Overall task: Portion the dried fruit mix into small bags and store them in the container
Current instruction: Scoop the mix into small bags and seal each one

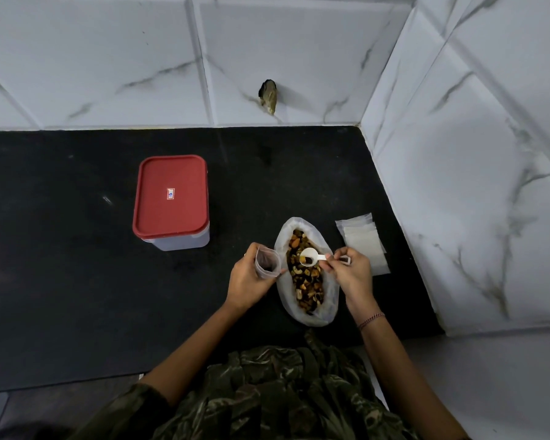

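Black stone surface [77, 281]: left hand [248, 281] gripping small clear plastic bag [267, 261]; right hand [351, 271] pinching white plastic scoop [310, 257] over open bag of dried fruit mix [305, 274]; red-lidded container [171, 201] shut.

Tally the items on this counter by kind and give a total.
lidded container: 1
large bag of fruit mix: 1
scoop: 1
small bag, held in the left hand: 1
stack of spare small bags: 1 (bags within cannot be counted)
Total: 5

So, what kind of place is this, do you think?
Most likely a home kitchen: a black counter sits in a corner of white marbled wall tiles, and on it stand a red-lidded container and an open bag of dried fruit mix.
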### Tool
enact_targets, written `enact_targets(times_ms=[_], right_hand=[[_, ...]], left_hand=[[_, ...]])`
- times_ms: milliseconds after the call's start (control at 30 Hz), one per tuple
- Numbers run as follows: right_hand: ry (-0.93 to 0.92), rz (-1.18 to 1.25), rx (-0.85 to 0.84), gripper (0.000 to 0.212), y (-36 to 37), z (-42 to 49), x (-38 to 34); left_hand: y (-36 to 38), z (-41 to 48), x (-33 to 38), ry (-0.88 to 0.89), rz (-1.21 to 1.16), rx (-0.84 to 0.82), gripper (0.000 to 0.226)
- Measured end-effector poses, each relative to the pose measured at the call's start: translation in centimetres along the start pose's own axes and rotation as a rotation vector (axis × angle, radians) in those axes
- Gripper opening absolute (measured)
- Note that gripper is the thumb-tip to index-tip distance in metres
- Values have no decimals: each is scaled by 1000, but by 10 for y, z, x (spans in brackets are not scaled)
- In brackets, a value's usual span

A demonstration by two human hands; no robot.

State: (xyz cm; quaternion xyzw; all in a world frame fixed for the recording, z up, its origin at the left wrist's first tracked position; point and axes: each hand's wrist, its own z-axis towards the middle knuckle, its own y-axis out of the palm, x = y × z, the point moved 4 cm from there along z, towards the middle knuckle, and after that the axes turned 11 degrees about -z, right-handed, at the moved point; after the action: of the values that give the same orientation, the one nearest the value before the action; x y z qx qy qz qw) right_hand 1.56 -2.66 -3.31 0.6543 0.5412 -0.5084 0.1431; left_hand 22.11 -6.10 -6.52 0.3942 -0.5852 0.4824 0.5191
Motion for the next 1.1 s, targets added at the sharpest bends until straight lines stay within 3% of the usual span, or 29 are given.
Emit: enact_targets(times_ms=[133,300,467,700,967,1100], right_hand=[[-440,-652,94,20,-8,-12,-31],[-632,-1026,40,13,11,-17,-42],[-593,-998,11,11,19,-8,-47],[-369,-753,-14,23,8,-1,-37],[-466,-764,16,22,6,-9,-31],[-397,-692,27,21,12,-3,-34]], left_hand=[[1,-1,0,27,32,-10,38],[6,-3,-2,17,41,-13,33],[9,-3,-1,23,38,-27,31],[9,-2,-2,17,25,-26,31],[9,-2,-3,13,-3,-26,32],[9,-2,-6,4,-13,-32,30]])
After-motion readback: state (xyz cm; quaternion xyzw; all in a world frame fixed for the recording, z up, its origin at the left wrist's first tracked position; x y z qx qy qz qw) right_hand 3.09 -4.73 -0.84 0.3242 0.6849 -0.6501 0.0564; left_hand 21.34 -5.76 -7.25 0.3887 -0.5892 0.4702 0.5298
